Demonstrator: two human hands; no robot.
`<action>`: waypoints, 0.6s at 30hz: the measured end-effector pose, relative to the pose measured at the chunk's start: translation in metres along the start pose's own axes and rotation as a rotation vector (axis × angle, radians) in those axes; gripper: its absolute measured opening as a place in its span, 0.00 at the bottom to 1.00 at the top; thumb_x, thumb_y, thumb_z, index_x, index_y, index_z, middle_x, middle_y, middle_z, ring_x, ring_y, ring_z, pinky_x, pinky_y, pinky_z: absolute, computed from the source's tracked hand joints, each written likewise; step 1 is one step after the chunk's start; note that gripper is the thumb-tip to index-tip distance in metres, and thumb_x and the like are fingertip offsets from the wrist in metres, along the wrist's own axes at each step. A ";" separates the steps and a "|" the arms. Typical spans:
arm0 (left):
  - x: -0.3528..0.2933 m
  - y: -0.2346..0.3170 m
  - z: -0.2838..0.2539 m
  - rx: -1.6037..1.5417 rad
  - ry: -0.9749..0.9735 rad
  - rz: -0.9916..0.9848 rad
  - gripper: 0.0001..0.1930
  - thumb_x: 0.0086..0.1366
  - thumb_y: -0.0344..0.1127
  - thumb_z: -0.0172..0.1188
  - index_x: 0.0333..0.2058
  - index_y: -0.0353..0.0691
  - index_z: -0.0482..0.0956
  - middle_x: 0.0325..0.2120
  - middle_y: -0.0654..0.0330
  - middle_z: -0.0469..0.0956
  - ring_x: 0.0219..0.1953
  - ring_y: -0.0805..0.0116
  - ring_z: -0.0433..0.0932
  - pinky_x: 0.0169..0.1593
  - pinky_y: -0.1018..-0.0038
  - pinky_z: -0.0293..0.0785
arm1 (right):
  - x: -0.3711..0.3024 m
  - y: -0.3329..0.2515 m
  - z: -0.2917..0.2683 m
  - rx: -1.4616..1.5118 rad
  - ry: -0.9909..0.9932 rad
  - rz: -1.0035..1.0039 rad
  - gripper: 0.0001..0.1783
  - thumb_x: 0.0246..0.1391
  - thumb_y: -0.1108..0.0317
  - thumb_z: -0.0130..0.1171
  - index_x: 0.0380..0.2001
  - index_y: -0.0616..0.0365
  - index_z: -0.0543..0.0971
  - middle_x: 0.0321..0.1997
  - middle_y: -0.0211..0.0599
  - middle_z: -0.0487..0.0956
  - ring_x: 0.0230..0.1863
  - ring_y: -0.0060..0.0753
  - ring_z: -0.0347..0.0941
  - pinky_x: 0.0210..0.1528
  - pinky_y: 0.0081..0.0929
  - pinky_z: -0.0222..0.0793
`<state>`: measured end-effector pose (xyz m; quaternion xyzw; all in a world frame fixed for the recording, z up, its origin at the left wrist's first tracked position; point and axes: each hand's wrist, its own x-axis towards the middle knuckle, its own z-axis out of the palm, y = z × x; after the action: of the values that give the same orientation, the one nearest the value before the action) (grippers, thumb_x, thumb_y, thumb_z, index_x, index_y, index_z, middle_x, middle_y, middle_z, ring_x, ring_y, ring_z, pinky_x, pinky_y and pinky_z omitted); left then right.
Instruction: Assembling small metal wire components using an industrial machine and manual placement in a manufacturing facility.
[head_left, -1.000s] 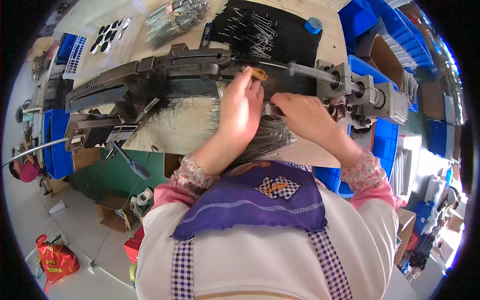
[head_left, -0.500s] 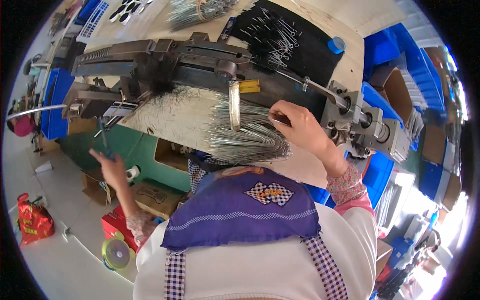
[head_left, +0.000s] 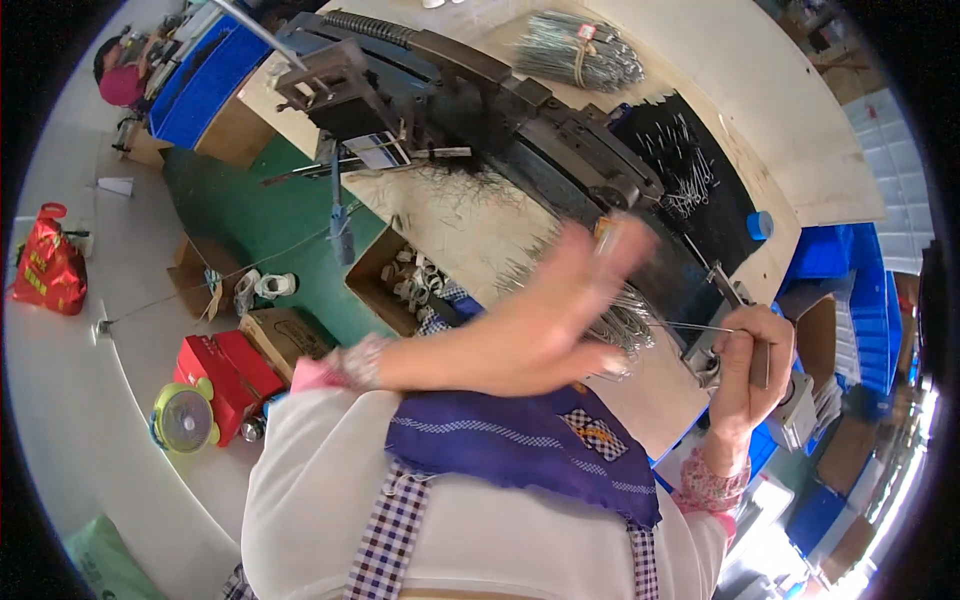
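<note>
My right hand [head_left: 755, 365] is closed at the right end of the workbench, gripping a thin metal wire [head_left: 690, 326] that points left from its fingers. A narrow, flat metal piece [head_left: 763, 365] also shows in that hand. Smeared by motion, my left hand [head_left: 540, 330] reaches across the bench with thumb and fingers apart and nothing visible in it. Beneath and beside it lies a pile of bent metal wires [head_left: 622, 325], partly covered by the hand. Behind the pile runs a long dark metal machine [head_left: 540, 125].
A lever with a blue handle [head_left: 342, 235] hangs at the machine's left end. Wire brushes [head_left: 690, 180] lie on a black mat, near a blue tape roll [head_left: 760, 226]. A tied wire bundle [head_left: 578, 55] sits behind. Blue bins [head_left: 850, 290] stand at right, an open carton [head_left: 385, 275] below the bench.
My left hand has left the lever's area and swung right over the wire pile. My right hand has moved right from the pile, with a wire now showing in it. The view has turned.
</note>
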<state>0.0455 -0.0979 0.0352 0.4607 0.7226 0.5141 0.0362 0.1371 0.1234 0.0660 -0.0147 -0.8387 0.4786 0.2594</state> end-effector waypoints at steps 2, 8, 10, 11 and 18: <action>0.022 0.006 0.008 -0.482 -0.580 -0.415 0.14 0.64 0.36 0.53 0.45 0.35 0.68 0.46 0.45 0.70 0.49 0.45 0.70 0.53 0.59 0.66 | 0.012 -0.018 0.013 -0.030 -0.114 -0.090 0.06 0.52 0.83 0.49 0.34 0.66 0.73 0.27 0.39 0.74 0.26 0.24 0.70 0.31 0.20 0.65; -0.014 -0.074 0.004 -0.348 0.055 -0.239 0.08 0.70 0.32 0.43 0.36 0.34 0.69 0.36 0.59 0.66 0.37 0.69 0.70 0.42 0.72 0.71 | 0.031 0.021 -0.004 -0.469 -0.068 0.011 0.06 0.52 0.77 0.56 0.34 0.62 0.79 0.29 0.42 0.77 0.31 0.38 0.75 0.36 0.26 0.70; -0.018 -0.075 0.019 -0.785 -0.060 -0.633 0.09 0.71 0.33 0.42 0.41 0.35 0.69 0.32 0.61 0.67 0.35 0.72 0.71 0.39 0.75 0.73 | 0.038 0.036 -0.003 -0.500 -0.196 -0.088 0.08 0.48 0.78 0.56 0.35 0.61 0.77 0.35 0.44 0.76 0.37 0.47 0.74 0.39 0.34 0.71; -0.012 -0.059 0.036 -0.756 -0.030 -0.667 0.10 0.71 0.36 0.42 0.40 0.37 0.69 0.31 0.62 0.66 0.32 0.73 0.69 0.36 0.77 0.72 | 0.041 0.043 0.003 -0.475 -0.220 -0.147 0.09 0.46 0.80 0.55 0.34 0.61 0.77 0.35 0.43 0.75 0.37 0.47 0.74 0.39 0.35 0.70; 0.042 0.004 0.003 -1.180 -0.023 -0.680 0.07 0.70 0.38 0.46 0.36 0.42 0.69 0.25 0.68 0.64 0.15 0.85 0.51 0.17 0.85 0.50 | 0.042 0.055 0.013 -0.733 -0.290 -0.284 0.15 0.41 0.77 0.58 0.38 0.61 0.77 0.32 0.38 0.75 0.35 0.42 0.73 0.35 0.33 0.72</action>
<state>0.0250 -0.0662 0.0544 0.1165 0.4253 0.7773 0.4487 0.0827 0.1539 0.0340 0.0775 -0.9750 0.1052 0.1796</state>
